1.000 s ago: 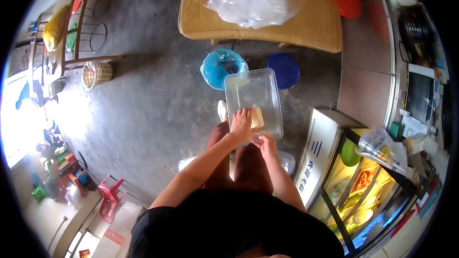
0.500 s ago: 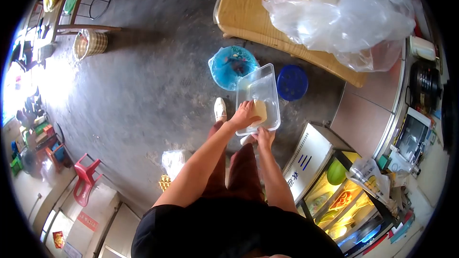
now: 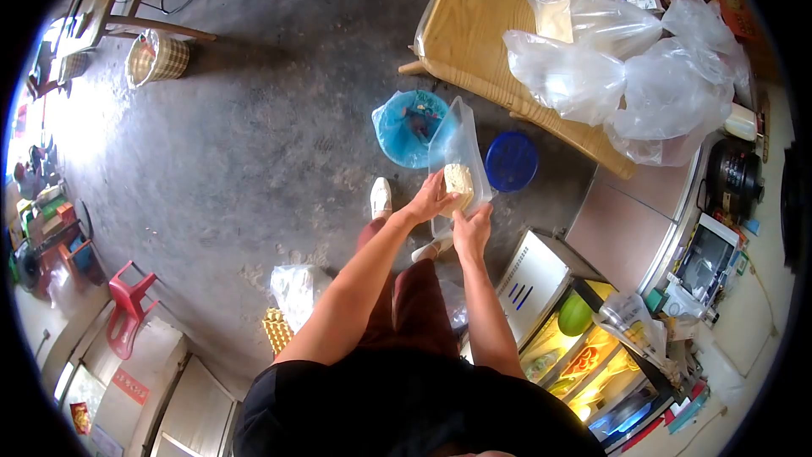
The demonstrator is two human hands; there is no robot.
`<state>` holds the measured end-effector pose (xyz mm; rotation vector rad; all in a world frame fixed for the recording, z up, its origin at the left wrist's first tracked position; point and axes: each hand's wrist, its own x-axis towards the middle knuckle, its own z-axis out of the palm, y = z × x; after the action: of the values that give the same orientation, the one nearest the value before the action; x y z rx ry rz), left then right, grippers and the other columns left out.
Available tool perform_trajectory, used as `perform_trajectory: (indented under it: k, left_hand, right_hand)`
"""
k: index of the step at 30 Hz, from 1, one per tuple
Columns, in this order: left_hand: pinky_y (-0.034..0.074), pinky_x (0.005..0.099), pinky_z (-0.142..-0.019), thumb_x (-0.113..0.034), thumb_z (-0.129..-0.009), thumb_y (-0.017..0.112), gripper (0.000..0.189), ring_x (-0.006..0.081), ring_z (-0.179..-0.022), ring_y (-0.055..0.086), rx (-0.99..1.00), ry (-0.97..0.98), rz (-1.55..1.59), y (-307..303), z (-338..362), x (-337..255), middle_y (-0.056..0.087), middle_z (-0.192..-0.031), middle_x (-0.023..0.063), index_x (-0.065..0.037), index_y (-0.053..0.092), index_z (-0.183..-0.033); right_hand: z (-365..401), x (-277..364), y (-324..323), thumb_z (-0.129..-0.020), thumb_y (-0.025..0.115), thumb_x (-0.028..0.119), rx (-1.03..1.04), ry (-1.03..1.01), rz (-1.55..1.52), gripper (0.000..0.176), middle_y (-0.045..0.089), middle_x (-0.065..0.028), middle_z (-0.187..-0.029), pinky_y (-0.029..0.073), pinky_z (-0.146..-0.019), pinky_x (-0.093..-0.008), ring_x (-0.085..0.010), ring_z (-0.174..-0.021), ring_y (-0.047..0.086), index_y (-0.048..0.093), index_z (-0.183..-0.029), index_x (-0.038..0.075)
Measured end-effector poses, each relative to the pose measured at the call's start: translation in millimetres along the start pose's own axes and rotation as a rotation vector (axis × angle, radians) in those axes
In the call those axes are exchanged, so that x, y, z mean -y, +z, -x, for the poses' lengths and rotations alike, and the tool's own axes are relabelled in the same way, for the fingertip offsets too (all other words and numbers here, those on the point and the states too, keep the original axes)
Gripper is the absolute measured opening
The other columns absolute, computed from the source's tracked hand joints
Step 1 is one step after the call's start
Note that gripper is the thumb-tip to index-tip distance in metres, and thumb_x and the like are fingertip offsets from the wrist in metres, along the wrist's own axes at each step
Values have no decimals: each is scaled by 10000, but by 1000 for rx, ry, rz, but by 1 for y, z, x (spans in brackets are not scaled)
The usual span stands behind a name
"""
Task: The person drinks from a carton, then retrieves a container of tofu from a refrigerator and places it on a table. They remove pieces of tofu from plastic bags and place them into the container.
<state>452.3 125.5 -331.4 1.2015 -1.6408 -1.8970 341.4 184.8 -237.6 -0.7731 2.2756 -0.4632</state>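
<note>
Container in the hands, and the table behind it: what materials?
The container: clear, glossy, probably plastic; the floor and the pale block show through its walls. The table: light wood or wood-look laminate; grain lines visible, satin finish.

Both bare arms reach forward and down in front of the body and angle inward, so the hands end up just beside each other. The left hand (image 3: 430, 200) is the further out of the two, wrist pretty straight, fingers curled in a grip. The right hand (image 3: 472, 234) sits just below it, back of the hand facing up at the camera, fingers clamped tight too.
</note>
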Motion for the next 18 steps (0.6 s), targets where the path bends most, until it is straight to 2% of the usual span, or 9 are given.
perform_trajectory:
  k: [1, 3, 6, 11, 13, 14, 15, 16, 18]
  left_hand:
    - [328, 402, -1058, -403, -887, 629, 776, 344, -1255, 409, -2, 4, 2, -1, 1, -1, 398, -1333, 229, 0, 263, -1439]
    - [315, 400, -1068, -406, -893, 623, 776, 330, -1269, 398, -2, 0, 87, -3, 3, -4, 387, -1348, 218, -27, 248, -1458]
    - [305, 406, -1073, -407, -900, 614, 765, 324, -1274, 393, -12, 61, 112, -6, 4, -10, 374, -1370, 206, -52, 243, -1468]
    - [301, 407, -1075, -407, -895, 620, 765, 327, -1297, 375, -9, 43, 84, -12, 10, -25, 383, -1376, 203, -47, 254, -1462]
    - [334, 415, -1045, -349, -849, 670, 734, 369, -1236, 420, -84, 74, 10, -15, 15, -46, 454, -1296, 233, -6, 331, -1402]
    - [365, 433, -1003, -338, -823, 703, 719, 377, -1185, 445, -160, 42, -70, -13, 19, -57, 484, -1238, 232, -2, 374, -1366]
    - [365, 433, -1003, -338, -823, 703, 719, 377, -1185, 445, -144, 57, -83, -12, 23, -65, 484, -1238, 232, -2, 374, -1366]
    - [379, 444, -982, -346, -805, 717, 727, 385, -1160, 457, -184, 47, -198, -13, 26, -73, 490, -1218, 234, -3, 387, -1354]
    - [416, 469, -915, -379, -749, 758, 743, 397, -1098, 490, -242, 24, -366, -12, 33, -97, 515, -1164, 224, -11, 436, -1308]
  right_hand:
    - [2, 5, -2, -763, 662, 129, -3, -4, 2, 427, 602, -285, -974, 474, -813, -477, -441, -923, 608, 424, -1072, -45]
    - [8, 16, -6, -757, 677, 112, -119, -155, 100, 368, 605, -204, -881, 497, -736, -417, -338, -788, 641, 445, -1008, -24]
    - [13, 32, -13, -749, 682, 119, -98, -152, 20, 410, 617, -196, -890, 481, -795, -432, -352, -851, 631, 452, -1055, -27]
    - [22, 42, -25, -743, 684, 118, -117, -152, -25, 415, 632, -190, -916, 493, -776, -417, -341, -842, 642, 471, -1075, -14]
    - [26, 45, -35, -743, 682, 115, -115, -127, -44, 402, 635, -182, -924, 500, -762, -409, -322, -835, 649, 477, -1067, -6]
    - [27, 43, -37, -743, 683, 121, -61, -61, -130, 424, 634, -209, -961, 503, -773, -423, -346, -871, 646, 480, -1087, -20]
    - [27, 39, -40, -742, 684, 127, -7, 2, -216, 446, 632, -235, -997, 506, -784, -436, -371, -906, 644, 484, -1106, -34]
    - [27, 30, -40, -742, 684, 127, -27, 4, -235, 446, 632, -235, -997, 506, -784, -436, -371, -906, 644, 484, -1106, -34]
    - [28, 10, -46, -728, 661, 107, 40, 17, -464, 458, 652, -176, -992, 516, -780, -396, -297, -846, 660, 508, -1134, -42]
